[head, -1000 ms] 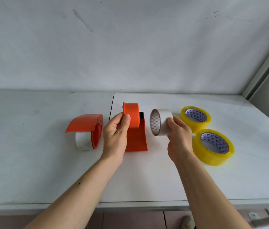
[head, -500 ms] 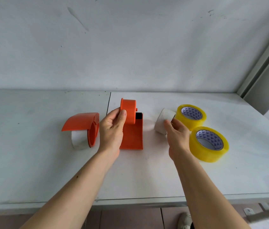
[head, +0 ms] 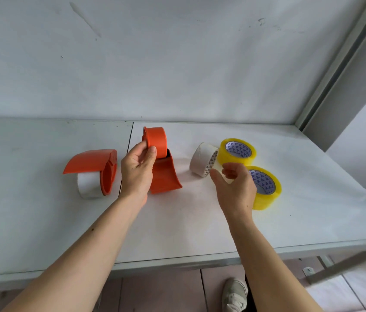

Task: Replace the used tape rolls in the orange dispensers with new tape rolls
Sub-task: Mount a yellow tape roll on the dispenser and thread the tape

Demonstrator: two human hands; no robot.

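Observation:
My left hand [head: 137, 170] grips the bare hub of an orange dispenser [head: 163, 163] standing mid-table, with no roll on it. A white used roll [head: 201, 158] lies tilted on the table to its right, leaning against the far yellow tape roll [head: 238, 153]. My right hand [head: 236, 188] hovers just in front of the used roll, fingers apart and holding nothing. It partly covers the near yellow tape roll [head: 267, 190]. A second orange dispenser [head: 96, 167] lies to the left with a white roll [head: 87, 185] still inside it.
The white table [head: 177, 226] meets a white wall at the back, and its front edge runs below my forearms. A grey post [head: 344, 64] rises at the right rear corner. A shoe [head: 233, 293] shows on the floor under the edge.
My right hand set the white used roll down beside the far yellow roll, let go and drew back toward me. My left hand kept hold of the dispenser hub.

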